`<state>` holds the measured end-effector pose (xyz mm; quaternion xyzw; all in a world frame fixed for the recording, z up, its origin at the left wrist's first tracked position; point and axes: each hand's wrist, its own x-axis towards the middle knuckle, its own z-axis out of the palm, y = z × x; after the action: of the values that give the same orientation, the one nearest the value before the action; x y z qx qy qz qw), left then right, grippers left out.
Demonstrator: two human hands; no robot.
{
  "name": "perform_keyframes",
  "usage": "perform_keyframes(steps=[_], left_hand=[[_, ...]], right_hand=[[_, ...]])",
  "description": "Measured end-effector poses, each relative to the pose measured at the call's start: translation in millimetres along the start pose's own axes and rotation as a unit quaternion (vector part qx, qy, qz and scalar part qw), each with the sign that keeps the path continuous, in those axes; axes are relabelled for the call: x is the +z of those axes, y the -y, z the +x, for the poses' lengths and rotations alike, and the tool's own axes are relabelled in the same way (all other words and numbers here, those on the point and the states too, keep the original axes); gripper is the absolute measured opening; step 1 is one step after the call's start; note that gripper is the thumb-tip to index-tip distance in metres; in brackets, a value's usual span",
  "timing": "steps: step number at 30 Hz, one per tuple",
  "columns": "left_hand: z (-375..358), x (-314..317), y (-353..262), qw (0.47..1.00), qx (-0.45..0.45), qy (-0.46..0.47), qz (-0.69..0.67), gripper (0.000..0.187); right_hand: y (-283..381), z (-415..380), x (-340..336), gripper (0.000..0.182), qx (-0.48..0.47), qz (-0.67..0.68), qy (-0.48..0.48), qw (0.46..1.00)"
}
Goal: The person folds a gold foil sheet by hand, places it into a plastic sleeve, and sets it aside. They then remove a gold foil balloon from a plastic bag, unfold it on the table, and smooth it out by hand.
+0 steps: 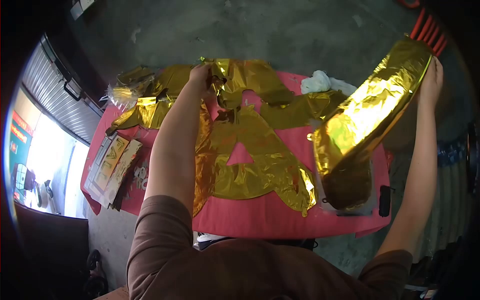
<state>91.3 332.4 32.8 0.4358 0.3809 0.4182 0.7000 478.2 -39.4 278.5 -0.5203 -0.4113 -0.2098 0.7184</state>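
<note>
Flat gold foil letter balloons are spread over the pink-covered table. An A-shaped foil balloon (240, 172) lies in the middle, flat and wrinkled. At the far edge of the table, my left hand (201, 76) is closed on the gold foil balloon (220, 70) there; its fingertips are partly hidden. Out to the right, my right hand (433, 82) grips the upper edge of a long gold foil balloon (375, 102). That piece is raised and slopes down to the table, its lower end over a gold foil piece (350, 187) at the right front.
The pink cloth (250, 220) covers the table. At left lie a card printed with letters (112, 167) and clear plastic packets (125, 92). White balled-up material (316, 82) sits at the back. A black object (384, 201) lies at the right edge; red bars (427, 30) stand beyond.
</note>
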Motion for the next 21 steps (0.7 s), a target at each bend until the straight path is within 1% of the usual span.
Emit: perform_keyframes(steps=[1,2,3,4,6,7,8,9,10,11,12,13,14,15,16,17,18,19,20,21], left_hand=[[-1,-5,2,1.0,-0.001,-0.003,0.001,0.028],[-2,-11,4,0.967,0.069,-0.121,0.211,0.036],[-4,-16,7,0.872,0.133,-0.231,0.41,0.045],[-6,-20,10,0.872,0.131,-0.234,0.411,0.045],[-18,-25,13,0.803,0.227,-0.326,0.444,0.042],[-26,-27,14,0.802,0.224,-0.329,0.446,0.042],[-33,-29,14,0.747,0.322,-0.298,0.5,0.041],[-46,-28,11,0.68,0.414,-0.261,0.547,0.039],[-63,-25,10,0.654,0.44,-0.192,0.585,0.041],[-78,-21,17,0.605,0.455,-0.154,0.635,0.039],[-92,-16,23,0.553,0.468,-0.115,0.68,0.037],[-113,-8,23,0.596,0.415,0.013,0.688,0.035],[-135,-1,24,0.627,0.352,0.141,0.681,0.033],[-145,2,39,0.613,0.33,0.195,0.691,0.038],[-152,2,59,0.597,0.307,0.248,0.699,0.043],[-161,-1,79,0.597,0.308,0.249,0.698,0.043],[-169,-5,100,0.595,0.332,0.225,0.696,0.05],[-175,-2,107,0.592,0.356,0.201,0.694,0.057],[-174,5,110,0.592,0.358,0.201,0.693,0.057],[-175,16,110,0.578,0.333,0.231,0.708,0.06]], right_hand=[[2,-6,8,0.034,-0.002,0.013,0.018,1.0],[2,-12,16,0.032,-0.034,-0.015,0.034,0.999],[2,-20,24,0.032,-0.032,-0.013,0.036,0.999],[3,-29,34,0.032,-0.059,-0.016,0.082,0.995],[6,-43,50,0.029,-0.104,-0.013,0.159,0.982],[7,-49,57,0.027,-0.122,-0.007,0.192,0.974],[10,-53,63,0.027,-0.121,-0.015,0.202,0.972],[14,-56,69,0.026,-0.121,-0.023,0.212,0.969],[18,-59,77,0.026,-0.152,-0.027,0.204,0.967],[18,-57,82,0.026,-0.149,-0.025,0.205,0.967],[18,-53,87,0.026,-0.177,-0.035,0.208,0.961],[20,-50,90,0.026,-0.204,-0.047,0.21,0.955],[30,-51,96,0.027,-0.214,-0.05,0.187,0.957],[33,-46,98,0.027,-0.214,-0.05,0.187,0.957],[34,-40,100,0.025,-0.242,-0.039,0.197,0.949],[38,-35,101,0.023,-0.27,-0.028,0.206,0.94],[51,-38,103,0.023,-0.271,-0.029,0.206,0.94],[70,-46,109,0.013,-0.261,-0.025,0.214,0.941],[81,-51,111,0.004,-0.251,-0.02,0.221,0.942],[81,-50,112,0.004,-0.252,-0.022,0.221,0.942]])
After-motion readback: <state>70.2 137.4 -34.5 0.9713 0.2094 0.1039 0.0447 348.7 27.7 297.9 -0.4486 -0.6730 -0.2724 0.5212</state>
